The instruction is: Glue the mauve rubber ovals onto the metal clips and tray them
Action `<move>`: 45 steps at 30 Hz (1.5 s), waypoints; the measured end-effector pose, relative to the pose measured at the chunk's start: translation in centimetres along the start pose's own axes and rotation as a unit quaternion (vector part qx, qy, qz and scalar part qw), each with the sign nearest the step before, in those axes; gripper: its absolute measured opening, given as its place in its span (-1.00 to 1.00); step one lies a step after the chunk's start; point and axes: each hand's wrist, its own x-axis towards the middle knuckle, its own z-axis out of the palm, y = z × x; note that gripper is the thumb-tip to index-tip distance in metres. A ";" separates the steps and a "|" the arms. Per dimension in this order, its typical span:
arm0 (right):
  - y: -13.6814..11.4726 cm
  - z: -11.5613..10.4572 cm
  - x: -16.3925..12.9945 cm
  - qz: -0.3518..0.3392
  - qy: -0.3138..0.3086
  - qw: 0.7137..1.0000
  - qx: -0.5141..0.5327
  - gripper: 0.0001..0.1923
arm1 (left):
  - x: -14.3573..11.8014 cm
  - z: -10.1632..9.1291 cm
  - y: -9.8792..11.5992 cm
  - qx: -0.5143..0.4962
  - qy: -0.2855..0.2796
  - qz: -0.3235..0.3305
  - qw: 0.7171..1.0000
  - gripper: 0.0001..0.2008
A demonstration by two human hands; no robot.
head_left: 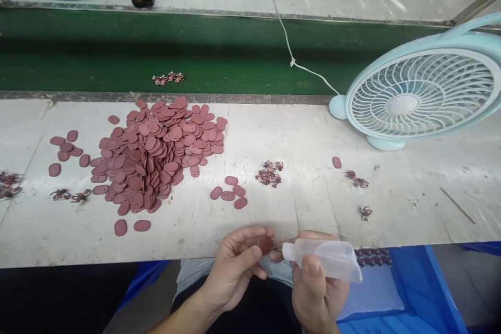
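Facing a maroon disc point(265, 245) pinched by the left hand point(237, 267), a squeeze bottle point(329, 259) is gripped by the right hand point(318, 295); brown pieces point(373, 258) are held in a crate point(430, 292).

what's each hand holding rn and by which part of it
The left hand pinches a reddish-brown piece near its edge, between thumb and fingers. The right hand grips a translucent bottle around its body.
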 end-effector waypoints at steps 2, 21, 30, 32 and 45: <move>0.3 0.1 0.0 -0.046 0.021 0.998 -0.025 -0.74 | -0.1 0.0 0.0 -0.004 -0.002 -0.004 1.000 -0.74; -1.8 -4.8 7.6 0.243 -0.012 0.852 0.464 -0.70 | -0.4 -0.8 0.8 -0.060 -0.030 -0.003 0.998 -0.78; -0.2 -6.7 7.5 0.228 -0.146 0.752 0.601 -0.56 | -0.4 -1.8 2.6 -0.070 0.011 0.028 0.997 -0.77; -1.5 -4.4 6.1 0.177 -0.163 0.875 0.419 -0.57 | -0.4 -2.2 3.3 -0.073 0.030 0.037 0.996 -0.76; -4.8 29.5 27.9 -0.348 -0.275 0.713 -0.543 -0.63 | -0.5 -5.1 7.7 -0.103 0.077 0.121 0.984 -0.67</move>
